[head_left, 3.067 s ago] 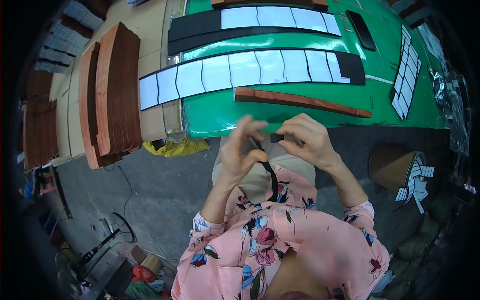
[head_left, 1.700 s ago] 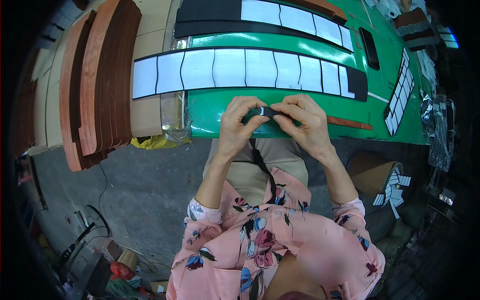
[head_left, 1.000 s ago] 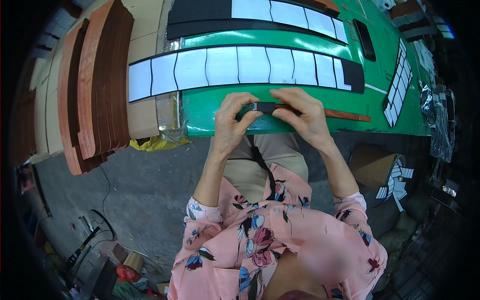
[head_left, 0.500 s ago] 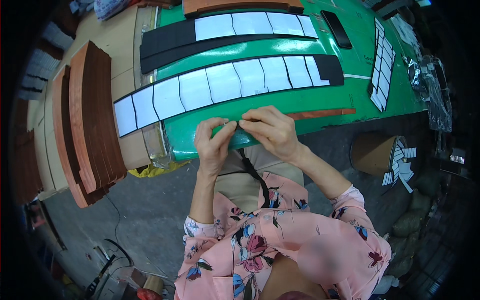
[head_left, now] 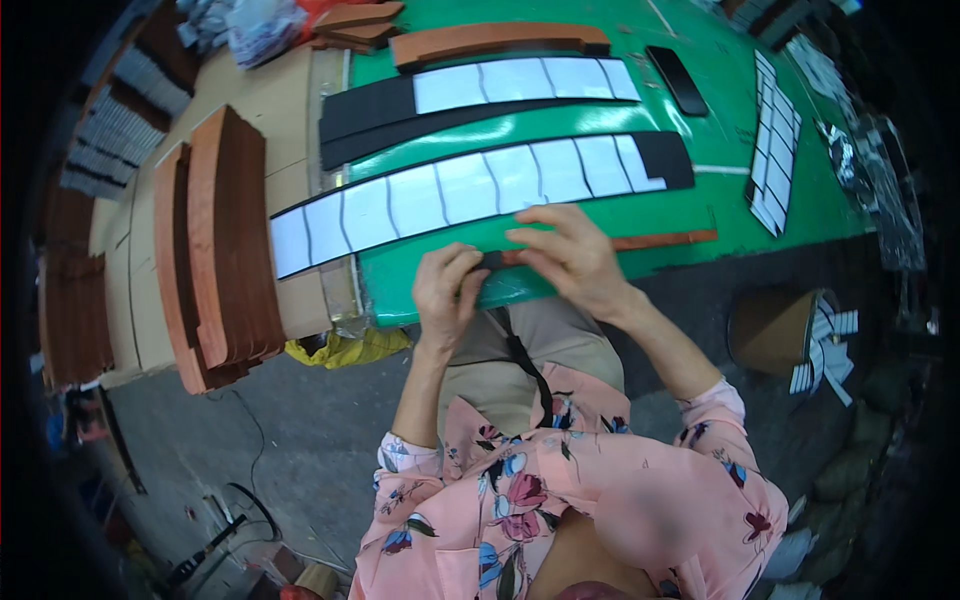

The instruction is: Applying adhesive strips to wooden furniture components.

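My left hand (head_left: 445, 290) and my right hand (head_left: 570, 255) meet at the near edge of a green cutting mat (head_left: 800, 210). Between their fingertips they pinch a thin black strip (head_left: 492, 261), which hangs down over my lap as a narrow black band (head_left: 525, 360). Right of my right hand a slim brown strip (head_left: 660, 240) lies on the mat. Just beyond my hands lies a long curved black piece covered with white rectangular stickers (head_left: 470, 190). A second black piece with white stickers (head_left: 480, 90) lies farther back.
A stack of curved brown pieces (head_left: 225, 245) stands on a pale board at the left. Another brown curved piece (head_left: 495, 40) and a dark flat phone-like object (head_left: 678, 80) lie at the back. A sheet of white stickers (head_left: 772, 160) is on the right. A brown stool with sticker sheets (head_left: 790, 335) stands beside me.
My hands have come down from chest height to the mat's near edge and shifted left, still holding the black strip. The view has tilted.
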Motion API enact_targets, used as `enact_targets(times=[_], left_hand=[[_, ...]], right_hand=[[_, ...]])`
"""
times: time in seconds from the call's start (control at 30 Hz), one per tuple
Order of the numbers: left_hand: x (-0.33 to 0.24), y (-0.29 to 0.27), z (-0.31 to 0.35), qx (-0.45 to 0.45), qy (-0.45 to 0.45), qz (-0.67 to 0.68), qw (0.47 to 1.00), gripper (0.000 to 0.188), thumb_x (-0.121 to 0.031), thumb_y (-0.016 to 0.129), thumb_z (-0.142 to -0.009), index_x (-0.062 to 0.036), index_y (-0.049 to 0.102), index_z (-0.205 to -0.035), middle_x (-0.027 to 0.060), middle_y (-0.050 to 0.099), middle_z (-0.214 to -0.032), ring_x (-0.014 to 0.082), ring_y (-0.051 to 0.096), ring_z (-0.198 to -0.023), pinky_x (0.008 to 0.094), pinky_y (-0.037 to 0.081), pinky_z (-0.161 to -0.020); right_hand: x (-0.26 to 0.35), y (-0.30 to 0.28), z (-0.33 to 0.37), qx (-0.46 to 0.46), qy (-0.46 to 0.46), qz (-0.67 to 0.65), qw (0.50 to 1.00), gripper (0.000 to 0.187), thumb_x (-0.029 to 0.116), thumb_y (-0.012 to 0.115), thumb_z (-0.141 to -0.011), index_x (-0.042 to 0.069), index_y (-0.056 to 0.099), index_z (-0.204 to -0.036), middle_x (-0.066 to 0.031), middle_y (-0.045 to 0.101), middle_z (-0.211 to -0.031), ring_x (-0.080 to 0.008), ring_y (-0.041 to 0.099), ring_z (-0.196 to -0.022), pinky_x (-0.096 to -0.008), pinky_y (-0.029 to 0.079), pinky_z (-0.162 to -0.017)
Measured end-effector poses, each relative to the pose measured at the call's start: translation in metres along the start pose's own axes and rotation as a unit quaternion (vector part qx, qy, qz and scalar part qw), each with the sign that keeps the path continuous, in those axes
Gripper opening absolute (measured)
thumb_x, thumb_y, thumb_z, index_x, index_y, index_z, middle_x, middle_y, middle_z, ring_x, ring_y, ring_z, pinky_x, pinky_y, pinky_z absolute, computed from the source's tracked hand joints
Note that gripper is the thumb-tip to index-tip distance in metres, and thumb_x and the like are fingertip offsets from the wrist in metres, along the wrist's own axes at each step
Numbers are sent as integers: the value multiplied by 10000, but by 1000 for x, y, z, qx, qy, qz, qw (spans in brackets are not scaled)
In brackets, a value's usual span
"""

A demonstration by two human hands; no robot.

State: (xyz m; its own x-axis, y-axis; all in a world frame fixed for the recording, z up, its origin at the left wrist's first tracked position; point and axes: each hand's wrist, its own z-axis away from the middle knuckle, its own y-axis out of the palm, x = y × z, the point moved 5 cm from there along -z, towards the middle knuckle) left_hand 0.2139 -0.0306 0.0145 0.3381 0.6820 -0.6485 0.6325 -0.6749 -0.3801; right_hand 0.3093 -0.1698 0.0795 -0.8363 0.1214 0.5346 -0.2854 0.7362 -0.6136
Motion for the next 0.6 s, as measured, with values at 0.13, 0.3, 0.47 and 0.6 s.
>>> enact_targets(times=[0.13,0.3,0.47,0.6], left_hand=[[-1,8,3,-18,-8,11,1000,359,87,668,-668,-45,589,-992,122,593,-914,283,567,-811,355,466,-699],[7,15,15,-51,-18,8,999,389,32,705,-632,-107,628,-988,65,586,-898,257,524,-786,350,434,-673],[7,14,17,-45,-24,18,999,408,20,712,-627,-111,632,-1005,56,579,-934,252,512,-785,340,436,-670],[14,-6,11,-26,-94,147,984,432,-153,668,-743,-90,554,-1155,135,580,-1035,319,548,-886,420,407,-770]], right_hand=[[-31,-5,-36,57,38,-6,998,118,69,665,-765,52,652,-881,-79,635,-858,-240,619,-810,-339,502,-678],[-98,56,-105,140,37,29,989,136,132,604,-822,29,668,-885,-125,646,-839,-300,629,-779,-379,496,-681],[-146,122,-160,215,224,69,948,211,262,641,-797,72,699,-868,-123,674,-821,-287,647,-810,-385,500,-721],[-150,149,-168,276,290,140,906,236,323,667,-776,99,704,-842,-104,681,-845,-281,648,-845,-408,492,-736]])
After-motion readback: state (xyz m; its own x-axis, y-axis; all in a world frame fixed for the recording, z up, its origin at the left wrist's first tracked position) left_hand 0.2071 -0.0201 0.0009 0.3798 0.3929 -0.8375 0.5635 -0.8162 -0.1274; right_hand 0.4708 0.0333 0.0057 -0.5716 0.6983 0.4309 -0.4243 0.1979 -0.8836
